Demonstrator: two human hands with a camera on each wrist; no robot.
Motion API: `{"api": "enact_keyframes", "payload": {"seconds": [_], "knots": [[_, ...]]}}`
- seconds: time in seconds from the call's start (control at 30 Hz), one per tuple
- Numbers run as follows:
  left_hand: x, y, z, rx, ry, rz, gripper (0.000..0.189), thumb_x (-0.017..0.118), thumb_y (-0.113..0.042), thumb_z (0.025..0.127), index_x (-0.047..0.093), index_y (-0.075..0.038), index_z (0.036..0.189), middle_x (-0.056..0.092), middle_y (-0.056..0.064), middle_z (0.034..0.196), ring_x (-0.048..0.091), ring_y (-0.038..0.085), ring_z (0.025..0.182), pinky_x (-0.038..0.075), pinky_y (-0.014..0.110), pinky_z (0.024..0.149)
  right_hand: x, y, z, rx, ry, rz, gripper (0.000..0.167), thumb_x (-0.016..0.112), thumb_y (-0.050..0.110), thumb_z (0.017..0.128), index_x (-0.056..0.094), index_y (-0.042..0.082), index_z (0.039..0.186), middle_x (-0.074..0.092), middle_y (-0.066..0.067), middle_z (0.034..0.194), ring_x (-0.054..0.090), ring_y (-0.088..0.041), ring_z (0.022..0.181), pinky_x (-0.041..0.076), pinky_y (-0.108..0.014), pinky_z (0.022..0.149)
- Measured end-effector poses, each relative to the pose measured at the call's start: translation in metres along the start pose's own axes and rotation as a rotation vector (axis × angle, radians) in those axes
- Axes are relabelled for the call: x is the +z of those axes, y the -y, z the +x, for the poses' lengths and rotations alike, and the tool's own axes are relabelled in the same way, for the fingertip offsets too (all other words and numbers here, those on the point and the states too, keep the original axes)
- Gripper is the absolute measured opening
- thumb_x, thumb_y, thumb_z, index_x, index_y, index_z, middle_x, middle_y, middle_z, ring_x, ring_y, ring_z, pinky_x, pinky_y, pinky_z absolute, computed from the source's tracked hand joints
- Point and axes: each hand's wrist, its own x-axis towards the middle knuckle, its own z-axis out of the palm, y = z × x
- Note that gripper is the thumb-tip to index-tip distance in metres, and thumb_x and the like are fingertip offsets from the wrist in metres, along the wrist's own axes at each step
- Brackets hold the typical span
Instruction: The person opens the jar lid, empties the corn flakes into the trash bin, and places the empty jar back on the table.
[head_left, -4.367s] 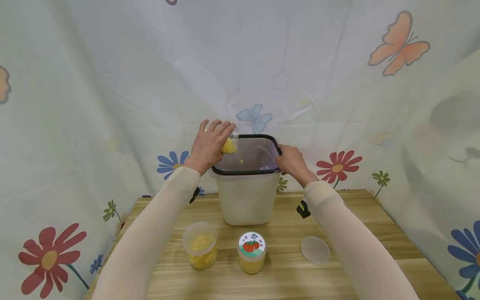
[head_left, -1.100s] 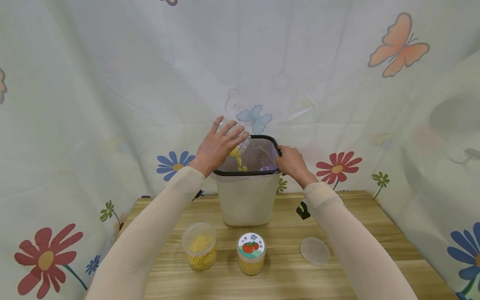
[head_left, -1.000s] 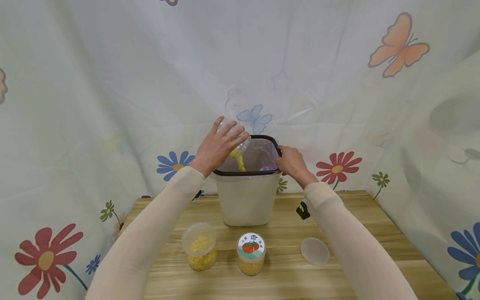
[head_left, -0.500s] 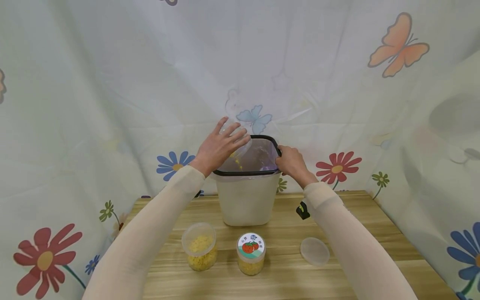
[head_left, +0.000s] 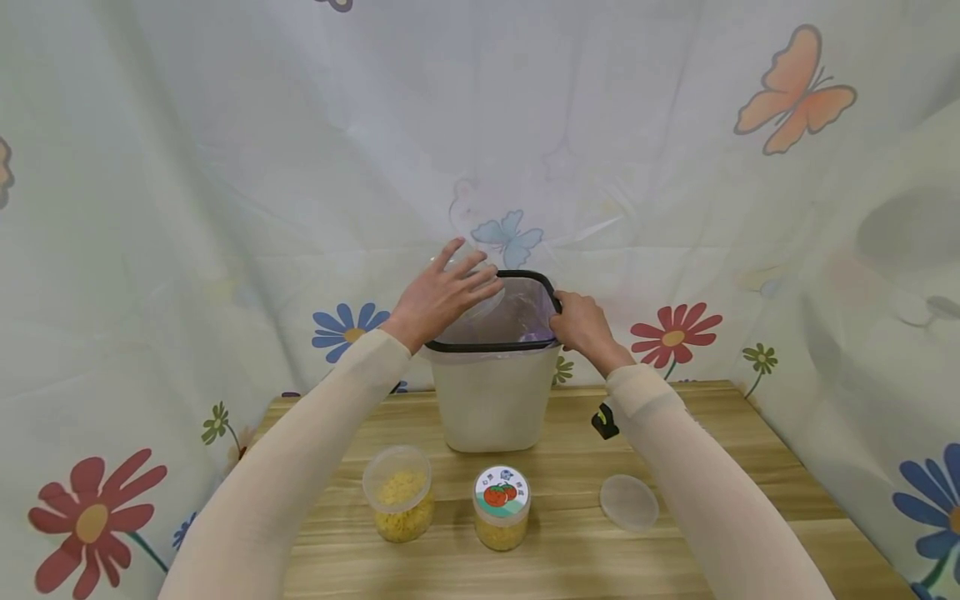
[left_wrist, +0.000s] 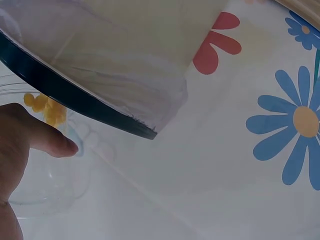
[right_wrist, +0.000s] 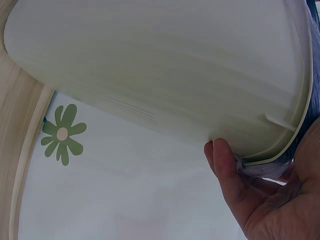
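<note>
My left hand (head_left: 442,300) holds a clear plastic jar (left_wrist: 50,185), tipped over the left side of a white trash bin (head_left: 491,400). A few yellow kernel-like pieces (left_wrist: 48,107) show near the jar's mouth in the left wrist view. In the head view the hand hides most of the jar. The bin has a black rim (head_left: 495,346) and a thin purplish liner (head_left: 534,310). My right hand (head_left: 587,323) grips the bin's right rim, its thumb and fingers on either side of the edge in the right wrist view.
On the wooden table (head_left: 570,558) stand an uncapped jar of yellow pieces (head_left: 401,500) and a lidded jar with a tomato label (head_left: 502,508). A translucent lid (head_left: 628,502) lies to the right. A patterned curtain (head_left: 300,167) hangs behind the bin.
My left hand has moved right and tipped the jar further over the bin. Yellow pieces poured out in a stream that has since thinned away. My right hand has stayed on the rim.
</note>
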Motion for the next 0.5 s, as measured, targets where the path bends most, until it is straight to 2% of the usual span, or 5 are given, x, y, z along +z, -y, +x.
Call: {"api": "enact_keyframes", "payload": {"seconds": [0.1,0.33,0.5], "knots": [[-0.0005,0.0004,0.0009,0.022,0.004,0.032,0.090,0.074,-0.019,0.088,0.017,-0.034,0.156,0.027,-0.004,0.160,0.024,0.023,0.149,0.008,0.055,0.124,-0.0001,0.0007,-0.0003,0.002,-0.001,-0.002,0.061,0.043,0.009,0.093,0.033,0.005,0.152,0.064,-0.029,0.120,0.065,-0.017,0.053,0.054,-0.028,0.053],[-0.0039,0.0033,0.0036,0.088,0.047,0.116,0.098,0.076,-0.024,0.086,0.010,-0.034,0.157,0.020,-0.003,0.163,0.018,0.024,0.151,0.004,0.058,0.123,-0.0002,0.0018,-0.0019,0.002,-0.002,-0.006,0.061,0.043,0.009,0.093,0.033,0.005,0.152,0.067,-0.027,0.110,0.065,-0.018,0.053,0.052,-0.027,0.052],[-0.0091,0.0061,0.0066,0.120,0.049,0.143,0.103,0.078,-0.025,0.084,0.008,-0.034,0.158,0.016,-0.004,0.165,0.015,0.023,0.153,0.003,0.058,0.123,-0.0009,0.0023,-0.0021,0.002,-0.002,0.004,0.061,0.044,0.009,0.093,0.033,0.005,0.152,0.066,-0.027,0.112,0.066,-0.020,0.055,0.052,-0.027,0.051]]}}
